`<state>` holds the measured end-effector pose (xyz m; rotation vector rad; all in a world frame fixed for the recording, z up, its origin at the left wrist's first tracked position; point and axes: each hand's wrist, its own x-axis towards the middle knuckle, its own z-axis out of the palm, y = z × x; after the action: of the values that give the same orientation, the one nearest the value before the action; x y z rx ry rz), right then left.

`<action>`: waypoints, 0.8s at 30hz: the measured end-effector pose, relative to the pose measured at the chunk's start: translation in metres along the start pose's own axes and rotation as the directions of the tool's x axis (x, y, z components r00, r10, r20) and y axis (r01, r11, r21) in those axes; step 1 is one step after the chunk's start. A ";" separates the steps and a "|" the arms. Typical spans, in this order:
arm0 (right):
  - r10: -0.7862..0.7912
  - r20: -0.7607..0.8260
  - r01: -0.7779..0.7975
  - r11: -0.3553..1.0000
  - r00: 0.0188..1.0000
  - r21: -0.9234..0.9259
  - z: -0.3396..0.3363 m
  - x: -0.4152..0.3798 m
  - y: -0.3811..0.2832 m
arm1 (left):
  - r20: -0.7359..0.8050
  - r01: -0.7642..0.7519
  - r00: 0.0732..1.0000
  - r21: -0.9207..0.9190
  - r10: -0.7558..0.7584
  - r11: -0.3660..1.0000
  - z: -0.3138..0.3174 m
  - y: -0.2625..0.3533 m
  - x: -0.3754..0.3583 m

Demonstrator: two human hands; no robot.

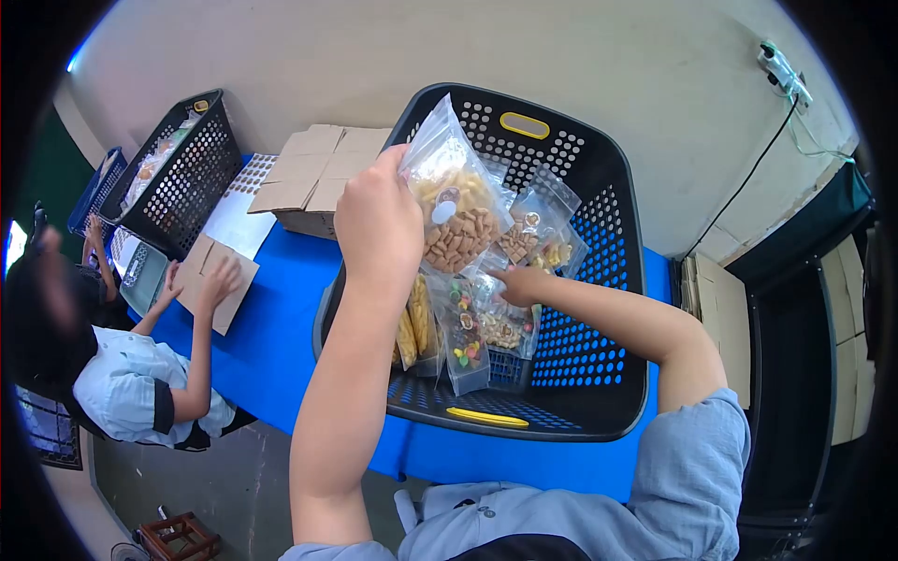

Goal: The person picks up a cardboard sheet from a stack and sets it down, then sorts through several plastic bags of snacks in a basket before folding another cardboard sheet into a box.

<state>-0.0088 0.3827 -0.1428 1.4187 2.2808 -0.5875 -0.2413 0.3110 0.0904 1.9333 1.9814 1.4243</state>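
My left hand (pixel 379 220) is closed on the top edge of a clear zip bag of snacks (pixel 463 229), lifted over the basket. Pale yellow pieces and brown pillow-shaped pieces fill this bag, and a round white sticker shows on it. Inside the black perforated basket (pixel 613 365), my right hand (pixel 519 285) has its fingers curled at a clear snack bag (pixel 496 323). Beside that lies a bag with colourful pieces (pixel 465 337), and left of it a bag of long yellow snacks (pixel 414 327). Another bag with brown pieces (pixel 528 234) leans behind my right hand.
A cardboard box (pixel 323 173) stands left of the basket on the blue table (pixel 271 318). A co-worker (pixel 154 383) handles a flat cardboard piece (pixel 215 280) at left. Farther back are a second black basket (pixel 201 168) and a sticker sheet (pixel 245 201). Folded cardboard (pixel 716 318) leans at right.
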 end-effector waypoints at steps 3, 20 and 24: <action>-0.011 0.220 0.080 0.948 0.976 -0.309 0.034 -0.007 0.036 | 0.006 0.006 1.000 0.017 -0.006 1.000 0.000 -0.002 0.002; 0.643 -0.359 -0.004 0.491 0.677 0.871 -0.035 0.066 0.123 | 0.057 0.013 0.998 0.045 -0.015 0.999 0.001 0.001 0.004; 0.647 -0.518 0.260 0.457 0.560 0.851 -0.107 0.039 0.123 | 0.003 -0.016 1.000 0.009 0.016 1.000 0.002 -0.009 0.004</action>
<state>0.0750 0.5183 -0.0920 3.0547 2.3070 -1.4088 -0.2476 0.3173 0.0863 1.9585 1.9790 1.4174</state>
